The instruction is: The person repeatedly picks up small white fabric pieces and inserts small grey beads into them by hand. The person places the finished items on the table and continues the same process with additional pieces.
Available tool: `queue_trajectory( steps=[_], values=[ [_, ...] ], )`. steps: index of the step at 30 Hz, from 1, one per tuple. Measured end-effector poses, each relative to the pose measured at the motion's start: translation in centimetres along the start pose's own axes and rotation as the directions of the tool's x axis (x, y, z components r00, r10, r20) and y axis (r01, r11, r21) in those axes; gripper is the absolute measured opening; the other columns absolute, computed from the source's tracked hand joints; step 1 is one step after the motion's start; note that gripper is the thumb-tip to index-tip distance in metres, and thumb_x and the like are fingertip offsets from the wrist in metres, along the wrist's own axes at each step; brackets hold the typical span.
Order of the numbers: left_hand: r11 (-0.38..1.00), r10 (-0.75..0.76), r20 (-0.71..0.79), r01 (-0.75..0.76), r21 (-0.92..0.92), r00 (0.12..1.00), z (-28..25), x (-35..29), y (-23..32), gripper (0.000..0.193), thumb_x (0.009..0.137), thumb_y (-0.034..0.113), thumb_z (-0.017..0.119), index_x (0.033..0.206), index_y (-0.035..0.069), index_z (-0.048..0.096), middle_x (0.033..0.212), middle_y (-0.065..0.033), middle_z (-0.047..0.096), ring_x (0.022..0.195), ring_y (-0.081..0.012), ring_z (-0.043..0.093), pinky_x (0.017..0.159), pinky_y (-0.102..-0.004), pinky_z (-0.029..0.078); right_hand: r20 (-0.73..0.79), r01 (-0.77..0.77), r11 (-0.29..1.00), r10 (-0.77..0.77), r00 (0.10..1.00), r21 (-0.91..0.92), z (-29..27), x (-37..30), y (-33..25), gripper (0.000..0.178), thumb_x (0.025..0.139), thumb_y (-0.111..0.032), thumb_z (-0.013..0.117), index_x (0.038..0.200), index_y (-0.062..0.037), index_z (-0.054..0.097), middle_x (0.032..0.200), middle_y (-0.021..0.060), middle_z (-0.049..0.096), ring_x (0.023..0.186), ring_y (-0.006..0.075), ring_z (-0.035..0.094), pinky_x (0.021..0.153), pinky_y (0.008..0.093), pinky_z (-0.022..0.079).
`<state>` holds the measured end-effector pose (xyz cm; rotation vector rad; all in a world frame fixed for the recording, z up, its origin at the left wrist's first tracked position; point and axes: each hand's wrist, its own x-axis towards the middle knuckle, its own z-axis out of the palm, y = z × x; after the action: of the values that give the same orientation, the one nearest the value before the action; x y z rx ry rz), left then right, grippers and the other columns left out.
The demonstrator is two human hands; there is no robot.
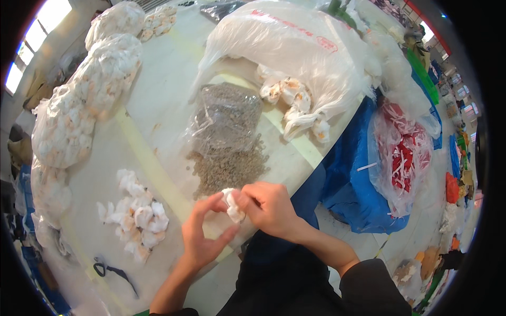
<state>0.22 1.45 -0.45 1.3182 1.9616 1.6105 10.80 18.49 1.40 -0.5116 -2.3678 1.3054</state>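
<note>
Cloth piece between the hands

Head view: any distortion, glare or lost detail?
Head view: black fisheye rim, curved surroundings; upper-left bright rectangular windows blown out; glare streaks on the clear plastic bag of small grey bits; small white soft piece too small for fine detail.

Free tabletop between stuffed bags and grey bead heap, white pile as near obstacle
</note>
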Motion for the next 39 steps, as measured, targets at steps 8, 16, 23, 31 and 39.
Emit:
queue_trajectory(
  steps=[8,16,23,31,39],
  values=[
    [0.853,-0.305,-0.018,0.265,-0.449,0.952,0.2,-0.3,-0.2,0.056,0.087,-0.007,0.075,0.139,-0.002,0.053,0.107,-0.0078,0.066,0.091,-0.0130,0.064,0.081,-0.0276,0.053,0.010,-0.120,0.936,0.124,0.992,0.331,0.8,-0.4,-0.5,0.030,0.104,-0.028,0.068,0.094,-0.0002,0.069,0.068,0.0064,0.062,0.059,0.0132,0.053,0.055,0.0310,0.044],
    [0.759,-0.370,0.060,0.339,-0.556,0.927,0.3,0.0,0.9,0.053,0.092,-0.007,0.069,0.141,-0.001,0.051,0.114,-0.0081,0.064,0.090,-0.0101,0.064,0.075,-0.0247,0.052,0.216,-0.355,0.772,0.282,0.935,0.527,1.1,-0.5,-0.3,0.023,0.103,-0.023,0.071,0.107,-0.0005,0.069,0.073,-0.0017,0.063,0.067,0.0033,0.053,0.061,0.0241,0.045],
    [0.737,-0.385,0.100,0.371,-0.565,0.917,0.3,-0.5,0.4,0.048,0.094,-0.008,0.066,0.139,-0.001,0.052,0.115,-0.0080,0.065,0.094,-0.0098,0.065,0.074,-0.0231,0.050,0.098,-0.233,0.839,0.213,0.972,0.492,1.8,-1.1,0.2,0.024,0.102,-0.024,0.071,0.099,-0.0003,0.068,0.068,-0.0057,0.056,0.063,0.0016,0.045,0.054,0.0242,0.036],
    [0.661,-0.392,0.096,0.353,-0.662,0.915,0.0,-0.3,0.9,0.038,0.097,-0.008,0.066,0.134,-0.002,0.055,0.115,-0.0090,0.065,0.100,-0.0123,0.065,0.079,-0.0245,0.051,0.093,-0.240,0.802,0.227,0.969,0.547,2.1,-1.3,0.7,0.023,0.103,-0.022,0.070,0.097,-0.0007,0.067,0.067,-0.0064,0.055,0.062,0.0006,0.042,0.053,0.0237,0.034],
    [0.593,-0.275,0.140,0.282,-0.754,0.951,-0.3,-1.0,-1.5,0.018,0.098,-0.006,0.065,0.116,-0.001,0.067,0.108,-0.0069,0.066,0.092,-0.0099,0.062,0.072,-0.0237,0.047,0.146,-0.300,0.786,0.264,0.954,0.541,2.2,-1.1,0.6,0.022,0.103,-0.023,0.071,0.102,-0.0010,0.067,0.084,-0.0055,0.063,0.072,-0.0009,0.049,0.061,0.0198,0.039]
  ],
)
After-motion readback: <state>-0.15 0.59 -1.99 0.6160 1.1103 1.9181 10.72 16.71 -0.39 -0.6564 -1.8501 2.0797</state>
